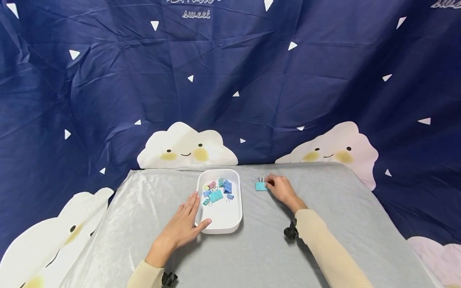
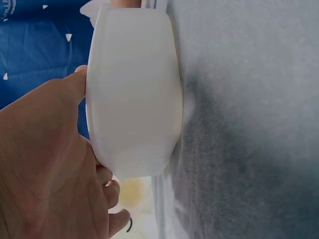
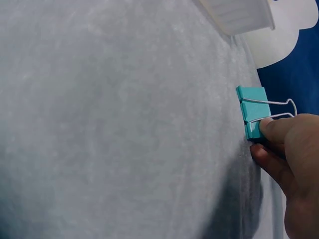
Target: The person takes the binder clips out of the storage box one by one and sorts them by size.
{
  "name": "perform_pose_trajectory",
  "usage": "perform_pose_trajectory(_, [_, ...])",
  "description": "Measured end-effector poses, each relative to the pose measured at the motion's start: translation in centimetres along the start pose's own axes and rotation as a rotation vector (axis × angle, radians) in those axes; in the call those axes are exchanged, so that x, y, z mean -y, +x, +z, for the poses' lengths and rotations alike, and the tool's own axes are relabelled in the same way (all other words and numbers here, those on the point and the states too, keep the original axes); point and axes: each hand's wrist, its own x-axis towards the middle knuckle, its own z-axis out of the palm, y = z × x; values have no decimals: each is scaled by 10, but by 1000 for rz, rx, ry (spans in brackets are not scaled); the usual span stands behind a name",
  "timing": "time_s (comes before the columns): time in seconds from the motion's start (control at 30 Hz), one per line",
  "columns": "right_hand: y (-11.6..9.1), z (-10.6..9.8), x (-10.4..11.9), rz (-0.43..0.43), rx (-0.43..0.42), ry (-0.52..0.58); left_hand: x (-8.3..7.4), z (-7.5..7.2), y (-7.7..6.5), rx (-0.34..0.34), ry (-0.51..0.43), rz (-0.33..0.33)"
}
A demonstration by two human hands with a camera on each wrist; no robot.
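A white plastic tray [image 1: 223, 224] stands on the cloth with several binder clips inside, among them a large teal clip [image 1: 216, 196] and a blue one [image 1: 227, 187]. My left hand [image 1: 181, 226] lies along the tray's left rim, fingers straight and thumb stretched over the near edge. In the left wrist view, the palm [image 2: 45, 159] is beside the white wall. To the right of the tray, my right hand [image 1: 282, 190] pinches another large teal binder clip [image 3: 255, 107] at its right end, thumb on the front face. The clip is upright, wire handles pointing away from the cloth.
A grey velvety cloth [image 1: 266, 256] covers the table. Behind it hangs a dark blue curtain [image 1: 252, 80] printed with white triangles and smiling clouds. Smaller pink, yellow and blue clips lie heaped in the tray's far half.
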Motion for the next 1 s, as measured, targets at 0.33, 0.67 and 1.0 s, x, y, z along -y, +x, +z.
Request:
perform_pose_trajectory(0.33, [-1,3,-3,-4,-17,-5,0,1,1,-3,-9,-5])
perform_pose_trajectory(0.67, [-1,4,0,13,-14,-11,1,2,0,-13,-9,-1])
perform_pose_trajectory(1.0, [1,3,7,38,21,-72,1,0,-1,-11,-11,1])
